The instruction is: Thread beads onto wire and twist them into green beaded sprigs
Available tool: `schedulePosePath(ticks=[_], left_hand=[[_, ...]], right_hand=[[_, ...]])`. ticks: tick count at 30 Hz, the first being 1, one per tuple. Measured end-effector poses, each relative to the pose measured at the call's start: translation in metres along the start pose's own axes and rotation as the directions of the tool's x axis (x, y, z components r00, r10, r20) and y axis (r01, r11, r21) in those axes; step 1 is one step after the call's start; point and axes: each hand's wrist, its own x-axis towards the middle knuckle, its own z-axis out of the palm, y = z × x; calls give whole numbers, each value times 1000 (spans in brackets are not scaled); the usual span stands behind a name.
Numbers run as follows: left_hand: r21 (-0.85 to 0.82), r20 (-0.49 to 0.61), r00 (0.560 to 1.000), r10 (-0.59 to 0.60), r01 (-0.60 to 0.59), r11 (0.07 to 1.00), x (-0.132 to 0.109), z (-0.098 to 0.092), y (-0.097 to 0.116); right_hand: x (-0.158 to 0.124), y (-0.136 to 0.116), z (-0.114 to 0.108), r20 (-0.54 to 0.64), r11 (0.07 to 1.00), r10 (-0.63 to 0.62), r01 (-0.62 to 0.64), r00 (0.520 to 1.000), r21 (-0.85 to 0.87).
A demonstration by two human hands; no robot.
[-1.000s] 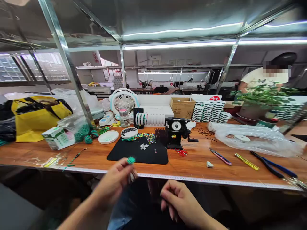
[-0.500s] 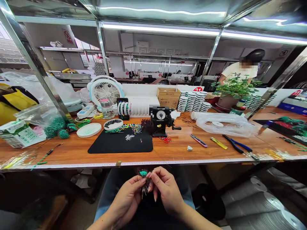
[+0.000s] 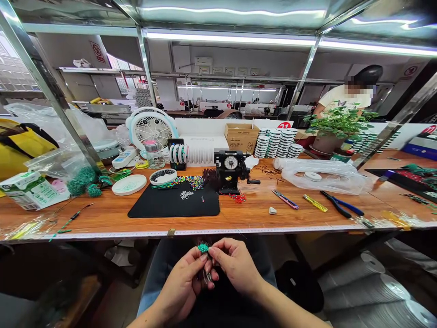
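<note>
Left hand (image 3: pixel 180 288) gripped a green beaded wire sprig (image 3: pixel 203 248), bottom center of frame. Right hand (image 3: pixel 235 266) pinched it too.

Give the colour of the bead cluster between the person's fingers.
Bright teal-green; the head view shows the bead cluster best.

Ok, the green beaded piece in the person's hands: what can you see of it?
The green beaded piece is a small, rounded cluster of glossy teal-green beads, packed tightly. Thin metallic-looking wire stems run down from it, and dark spiky strands stick up behind it. It is held roughly upright, pinched between the fingers of the left hand and right hand, below the front edge of the wooden workbench.
</note>
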Motion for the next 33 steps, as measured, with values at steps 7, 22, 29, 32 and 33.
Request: schedulePosePath(ticks=[7, 22, 29, 32, 33], left_hand=[[40, -28, 999, 31, -29, 999, -3, -1, 5], [-16, -54, 998, 34, -35, 999, -7, -3, 6], [-33, -127, 992, 14, -19, 999, -6, -7, 0], [-10, -176, 983, 44, -47, 999, -5, -8, 0], [-5, -182, 982, 50, -52, 999, -5, -8, 1]], right_hand=[[-1, 4, -8, -105, 980, -99, 78, 990, -185], [-7, 4, -1, -114, 920, -174, 120, 978, -373], [-15, 4, 8, -121, 846, -325, 231, 938, -481], [-14, 2, 9, -113, 843, -326, 234, 939, -485], [-14, 1, 9, -112, 846, -321, 231, 941, -481]])
